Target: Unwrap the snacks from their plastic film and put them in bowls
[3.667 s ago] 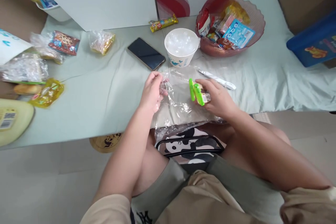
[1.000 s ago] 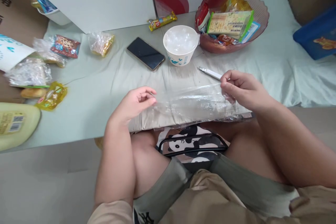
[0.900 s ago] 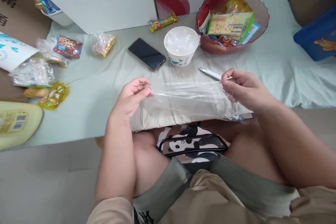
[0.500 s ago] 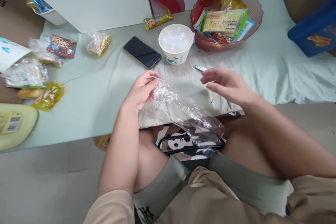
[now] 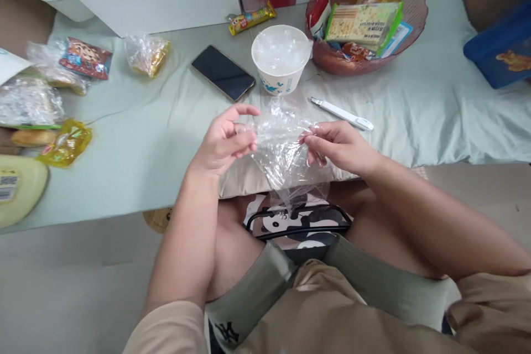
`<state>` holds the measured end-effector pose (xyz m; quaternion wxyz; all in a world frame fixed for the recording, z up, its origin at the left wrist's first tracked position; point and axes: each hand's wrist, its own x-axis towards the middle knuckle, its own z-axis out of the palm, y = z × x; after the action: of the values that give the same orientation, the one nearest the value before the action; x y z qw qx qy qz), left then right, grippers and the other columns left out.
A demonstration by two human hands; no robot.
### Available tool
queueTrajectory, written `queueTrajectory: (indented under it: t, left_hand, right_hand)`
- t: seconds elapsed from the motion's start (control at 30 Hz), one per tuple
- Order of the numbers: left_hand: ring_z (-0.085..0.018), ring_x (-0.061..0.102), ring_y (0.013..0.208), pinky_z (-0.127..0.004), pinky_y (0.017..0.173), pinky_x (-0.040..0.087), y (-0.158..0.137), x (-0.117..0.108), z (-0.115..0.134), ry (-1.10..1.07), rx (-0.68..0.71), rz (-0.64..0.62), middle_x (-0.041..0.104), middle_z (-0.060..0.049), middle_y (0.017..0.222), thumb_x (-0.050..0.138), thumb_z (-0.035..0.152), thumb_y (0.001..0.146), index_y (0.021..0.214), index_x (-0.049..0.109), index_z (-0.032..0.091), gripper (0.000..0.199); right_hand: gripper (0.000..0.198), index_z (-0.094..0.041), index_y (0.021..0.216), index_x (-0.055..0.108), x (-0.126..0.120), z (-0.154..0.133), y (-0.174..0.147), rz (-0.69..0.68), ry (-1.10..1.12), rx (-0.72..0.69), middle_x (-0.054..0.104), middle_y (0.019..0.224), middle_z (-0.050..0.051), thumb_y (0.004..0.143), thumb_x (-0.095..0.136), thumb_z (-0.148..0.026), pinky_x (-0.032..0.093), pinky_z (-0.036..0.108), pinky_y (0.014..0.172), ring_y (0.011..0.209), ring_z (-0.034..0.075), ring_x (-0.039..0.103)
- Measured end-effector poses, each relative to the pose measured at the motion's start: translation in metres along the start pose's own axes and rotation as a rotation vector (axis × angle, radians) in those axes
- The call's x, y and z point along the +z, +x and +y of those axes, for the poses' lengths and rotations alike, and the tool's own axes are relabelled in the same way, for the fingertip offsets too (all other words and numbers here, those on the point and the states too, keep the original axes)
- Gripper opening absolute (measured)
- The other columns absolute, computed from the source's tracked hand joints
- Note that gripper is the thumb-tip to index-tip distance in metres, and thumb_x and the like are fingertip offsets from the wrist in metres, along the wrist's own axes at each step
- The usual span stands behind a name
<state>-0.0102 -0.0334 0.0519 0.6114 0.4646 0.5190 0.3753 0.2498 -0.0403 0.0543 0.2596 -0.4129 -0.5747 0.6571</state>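
A crinkled clear plastic bag [image 5: 284, 149] is stretched between my two hands, its lower end hanging over the table edge above my lap. My left hand [image 5: 230, 141] pinches its left side between thumb and fingers, with the index finger held out. On the other side, my right hand [image 5: 338, 146] is closed on the bag with its fingertips. Just beyond lies a white utility knife [image 5: 342, 113], near the right hand but not touching it. A white paper bowl [image 5: 281, 74] holding clear plastic stands behind the bag.
A phone [image 5: 224, 73] lies left of the bowl, with a yellow snack stick [image 5: 251, 19] behind. A pink glass bowl [image 5: 415, 16] of packaged snacks stands back right. Wrapped snacks [image 5: 86, 58] and a pale yellow bottle [image 5: 20, 191] are at left; a blue container [image 5: 501, 47] is far right.
My right hand has moved left and down and taken hold of the plastic bag, uncovering the utility knife. The bag is now spread between both hands. The view has shifted slightly.
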Motion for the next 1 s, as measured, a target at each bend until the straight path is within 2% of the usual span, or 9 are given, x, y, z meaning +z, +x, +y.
queueTrajectory:
  t: [0.07, 0.13, 0.3, 0.4, 0.53, 0.67, 0.8, 0.9, 1.0]
  left_hand:
    - [-0.012, 0.045, 0.045, -0.027, 0.044, 0.034, 0.002, 0.003, 0.000, -0.055, 0.085, 0.185, 0.047, 0.005, 0.058, 0.077, 0.060, 0.076, 0.110, 0.061, 0.027, 0.050]
    - [-0.015, 0.059, 0.058, -0.028, 0.050, 0.044, 0.006, 0.012, 0.000, -0.099, 0.095, 0.243, 0.055, 0.002, 0.066, 0.063, 0.069, 0.086, 0.109, 0.061, 0.028, 0.047]
    - [-0.026, 0.075, 0.098, -0.034, 0.070, 0.060, 0.007, 0.039, -0.005, -0.246, -0.096, -0.059, 0.074, -0.012, 0.106, 0.071, 0.069, 0.081, 0.112, 0.063, 0.021, 0.057]
    - [-0.021, 0.074, 0.085, -0.029, 0.062, 0.057, 0.009, 0.043, -0.013, -0.257, -0.141, -0.061, 0.076, -0.011, 0.109, 0.085, 0.050, 0.074, 0.113, 0.061, 0.021, 0.055]
    - [-0.009, 0.056, 0.054, -0.022, 0.044, 0.038, 0.016, 0.039, -0.020, -0.150, -0.012, 0.175, 0.072, 0.000, 0.082, 0.086, 0.037, 0.075, 0.103, 0.060, 0.023, 0.041]
    - [-0.007, 0.049, 0.049, -0.022, 0.046, 0.041, 0.013, 0.035, -0.016, -0.173, 0.123, 0.326, 0.064, 0.005, 0.069, 0.084, 0.038, 0.078, 0.098, 0.056, 0.026, 0.037]
    - [-0.010, 0.065, 0.068, -0.024, 0.061, 0.054, 0.005, 0.035, -0.011, -0.416, -0.001, 0.124, 0.072, -0.001, 0.089, 0.076, 0.050, 0.083, 0.105, 0.060, 0.023, 0.039]
    - [-0.016, 0.073, 0.077, -0.028, 0.069, 0.059, 0.002, 0.036, -0.011, -0.300, -0.144, -0.127, 0.076, -0.007, 0.096, 0.080, 0.047, 0.077, 0.103, 0.065, 0.018, 0.042]
    - [-0.014, 0.073, 0.068, -0.024, 0.062, 0.056, 0.002, 0.039, -0.013, -0.138, -0.186, -0.141, 0.076, -0.004, 0.083, 0.078, 0.037, 0.080, 0.101, 0.064, 0.018, 0.032]
  right_hand:
    - [0.035, -0.019, 0.087, 0.067, 0.002, 0.001, 0.003, 0.075, 0.022, -0.003, 0.063, 0.058, -0.003, 0.086, 0.075, -0.054, 0.042, 0.023, 0.043, 0.044, 0.008, 0.050]
    - [0.038, -0.019, 0.089, 0.067, 0.004, 0.004, 0.007, 0.154, 0.039, -0.020, 0.063, 0.058, -0.003, 0.085, 0.076, -0.056, 0.042, 0.023, 0.043, 0.043, 0.008, 0.049]
    - [0.046, -0.019, 0.090, 0.065, 0.005, 0.009, 0.013, 0.285, 0.055, -0.067, 0.063, 0.060, -0.003, 0.085, 0.075, -0.064, 0.043, 0.023, 0.044, 0.045, 0.007, 0.052]
    - [0.046, -0.019, 0.093, 0.066, 0.003, 0.009, 0.013, 0.312, 0.047, -0.058, 0.063, 0.059, -0.004, 0.085, 0.075, -0.063, 0.044, 0.023, 0.044, 0.044, 0.008, 0.052]
    - [0.043, -0.018, 0.096, 0.068, 0.003, 0.007, 0.011, 0.338, 0.034, -0.028, 0.065, 0.061, -0.003, 0.086, 0.075, -0.059, 0.044, 0.022, 0.043, 0.044, 0.007, 0.052]
    - [0.039, -0.017, 0.093, 0.069, 0.005, 0.004, 0.009, 0.352, 0.018, -0.057, 0.064, 0.060, -0.002, 0.088, 0.074, -0.056, 0.044, 0.022, 0.044, 0.045, 0.007, 0.051]
    - [0.044, -0.016, 0.094, 0.069, 0.005, 0.004, 0.008, 0.353, 0.019, -0.107, 0.063, 0.059, -0.002, 0.087, 0.074, -0.060, 0.045, 0.022, 0.045, 0.044, 0.007, 0.051]
    - [0.050, -0.017, 0.097, 0.068, 0.002, 0.006, 0.007, 0.357, 0.003, -0.124, 0.063, 0.060, -0.002, 0.086, 0.072, -0.066, 0.045, 0.023, 0.046, 0.045, 0.008, 0.052]
    - [0.055, -0.018, 0.110, 0.067, -0.002, 0.009, 0.005, 0.324, 0.009, -0.103, 0.068, 0.065, -0.001, 0.087, 0.070, -0.068, 0.049, 0.025, 0.049, 0.050, 0.011, 0.059]
